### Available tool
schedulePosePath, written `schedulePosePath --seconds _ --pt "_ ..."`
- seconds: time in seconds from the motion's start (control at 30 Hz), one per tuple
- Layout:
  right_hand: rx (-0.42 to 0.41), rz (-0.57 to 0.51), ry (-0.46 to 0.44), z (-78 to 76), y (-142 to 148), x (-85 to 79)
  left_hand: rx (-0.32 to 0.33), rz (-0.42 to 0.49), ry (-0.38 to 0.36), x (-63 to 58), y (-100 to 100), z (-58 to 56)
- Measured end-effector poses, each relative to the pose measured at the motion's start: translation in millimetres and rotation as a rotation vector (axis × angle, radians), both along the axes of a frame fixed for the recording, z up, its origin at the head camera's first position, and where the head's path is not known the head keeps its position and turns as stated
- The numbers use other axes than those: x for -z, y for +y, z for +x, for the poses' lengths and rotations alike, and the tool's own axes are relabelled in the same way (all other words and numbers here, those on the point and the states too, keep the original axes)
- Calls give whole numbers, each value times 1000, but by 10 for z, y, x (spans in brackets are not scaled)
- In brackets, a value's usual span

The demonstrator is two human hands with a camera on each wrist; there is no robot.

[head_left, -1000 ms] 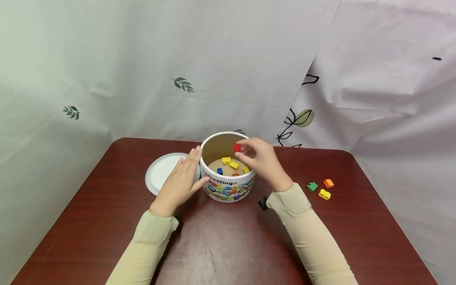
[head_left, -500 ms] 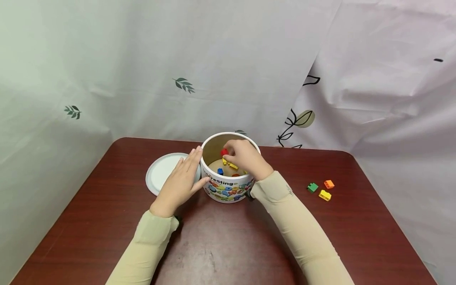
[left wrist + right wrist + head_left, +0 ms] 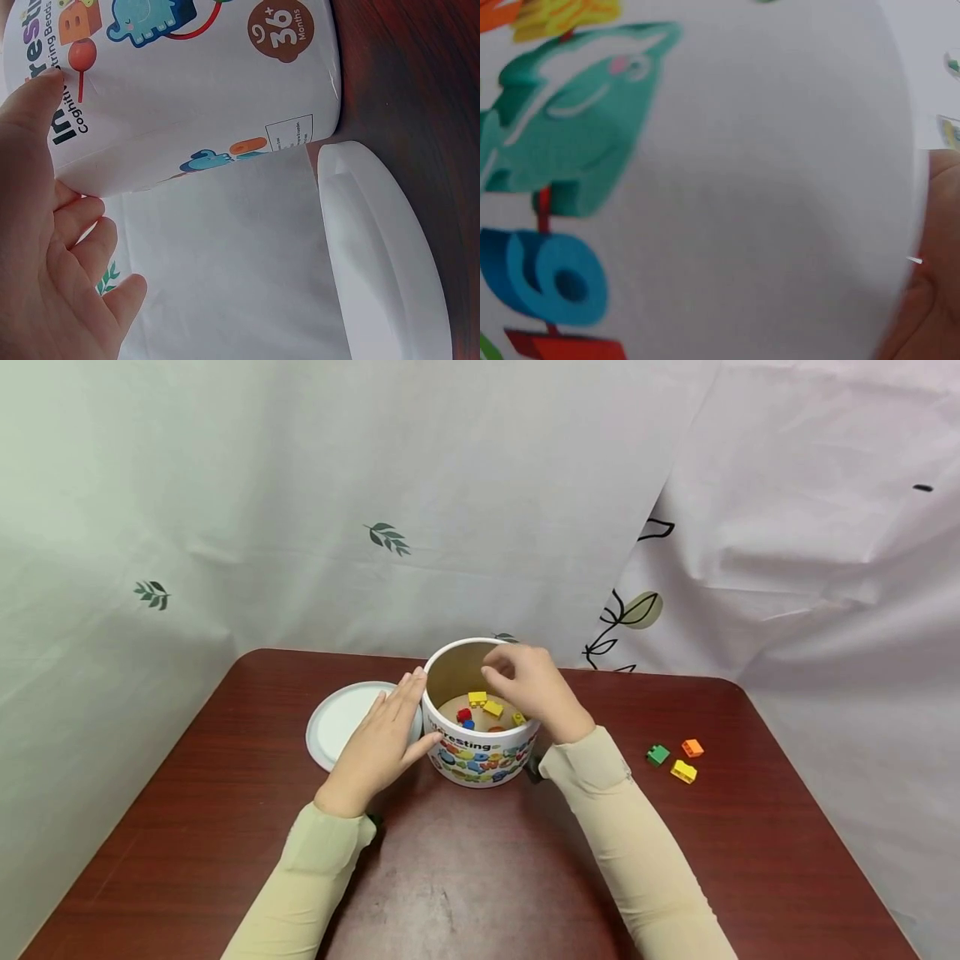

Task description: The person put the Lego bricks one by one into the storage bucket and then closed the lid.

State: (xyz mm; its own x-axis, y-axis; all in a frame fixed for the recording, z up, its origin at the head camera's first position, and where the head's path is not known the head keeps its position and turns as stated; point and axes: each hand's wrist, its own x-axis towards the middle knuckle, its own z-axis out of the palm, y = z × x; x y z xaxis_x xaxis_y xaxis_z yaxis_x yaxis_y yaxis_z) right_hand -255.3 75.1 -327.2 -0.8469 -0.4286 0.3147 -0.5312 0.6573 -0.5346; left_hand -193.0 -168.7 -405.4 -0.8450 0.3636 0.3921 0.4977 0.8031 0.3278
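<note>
A round white bucket [image 3: 480, 764] with colourful print stands near the back of the table. My left hand [image 3: 378, 752] rests against its left side and rim, fingers straight; the left wrist view shows the thumb on the printed wall. Over the bucket's right rim hangs my right hand [image 3: 528, 687], fingers loosely curled with nothing seen between them. Inside lie a red block [image 3: 464, 715], a blue block [image 3: 468, 725], yellow blocks [image 3: 492, 709] and part of an orange piece. In the right wrist view the bucket wall [image 3: 765, 187] covers most of the hand.
A round white lid [image 3: 341, 722] lies left of the bucket, partly behind my left hand. On the table to the right are a green block [image 3: 657, 754], an orange block [image 3: 692, 747] and a yellow block [image 3: 683, 771]. A pale curtain hangs behind.
My right hand carried the red block into the bucket and let it go beside the blue block, then rose back toward the right rim. The left hand has stayed put.
</note>
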Motion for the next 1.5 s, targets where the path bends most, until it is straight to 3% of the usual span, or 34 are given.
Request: schedulePosePath --seconds 0.27,0.4,0.53,0.63,1.03,1.23,1.5 --pt "23 -232 181 183 298 16 13 5 7 2 17 -5" --pt "52 -292 276 263 444 71 10 7 17 6 13 -15" --pt "88 -317 307 349 564 139 5 9 21 4 7 -21" --pt "111 -295 284 401 673 191 8 11 13 -2 9 -21" --pt "223 -24 49 488 1334 347 1 5 9 4 6 -12" --pt "323 29 -21 576 1667 372 1 7 14 3 -1 -9" --pt "390 91 -119 670 2061 464 4 13 25 22 4 1"
